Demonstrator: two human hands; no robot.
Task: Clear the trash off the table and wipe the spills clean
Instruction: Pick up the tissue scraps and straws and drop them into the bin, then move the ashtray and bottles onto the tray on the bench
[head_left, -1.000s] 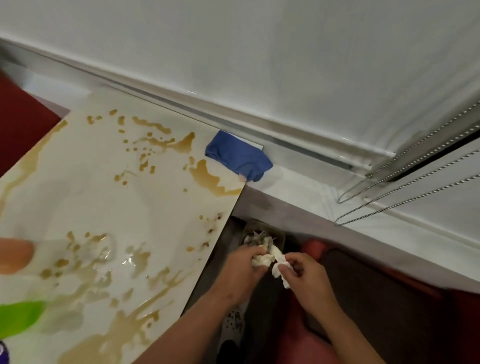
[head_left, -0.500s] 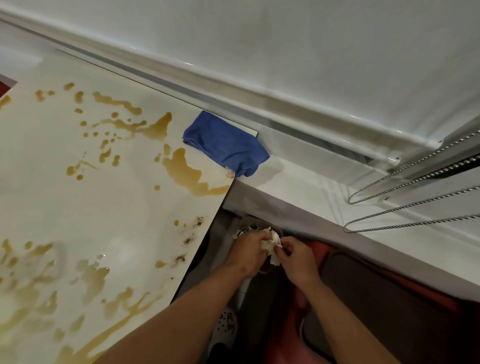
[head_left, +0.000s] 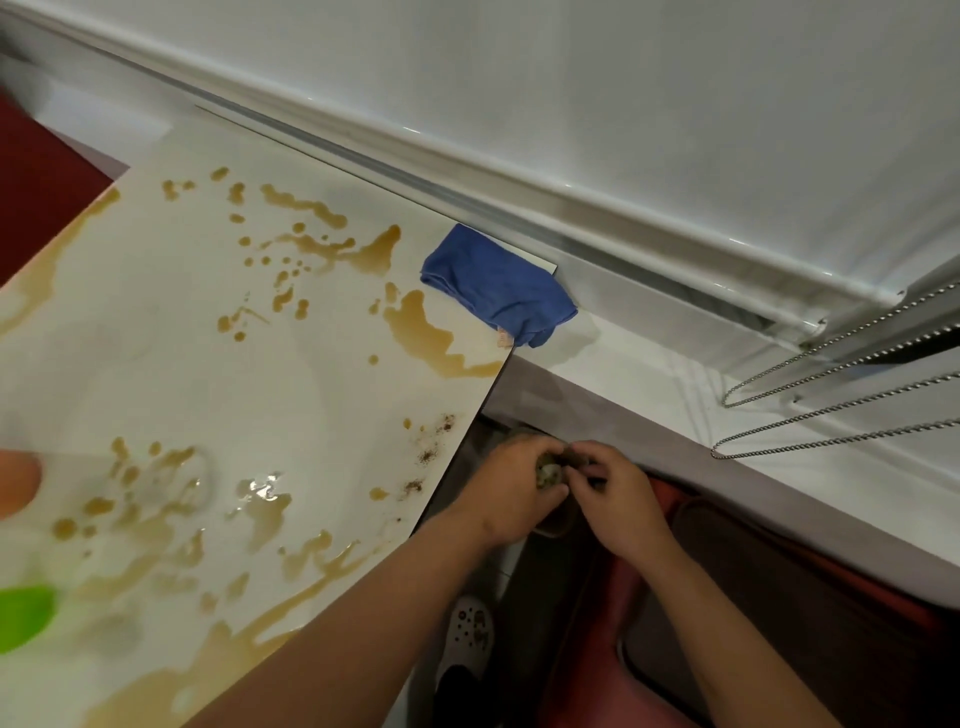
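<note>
Looking down past the right edge of the tabletop (head_left: 322, 395), I see both hands meeting below it, off the surface. My left hand (head_left: 511, 491) is curled around a small crumpled wad of trash (head_left: 549, 474) (soiled paper, as far as I can tell), and my right hand (head_left: 618, 501) has its fingertips pinched onto the same wad from the other side. Something round and dark sits directly under them, mostly hidden by the hands.

Brown spills (head_left: 426, 338) cover much of the tabletop: a large patch near the far right corner, scattered drops beyond it, wet streaks running toward the near edge. Dark specks (head_left: 431, 454) lie close to the right edge. A blue cloth (head_left: 498, 288) rests bunched on the far right corner, one end hanging over toward the white sill (head_left: 675, 384). Blurred orange (head_left: 15, 488) and green (head_left: 21, 616) shapes sit at the left border. Bead chains (head_left: 831, 410) hang at right.
</note>
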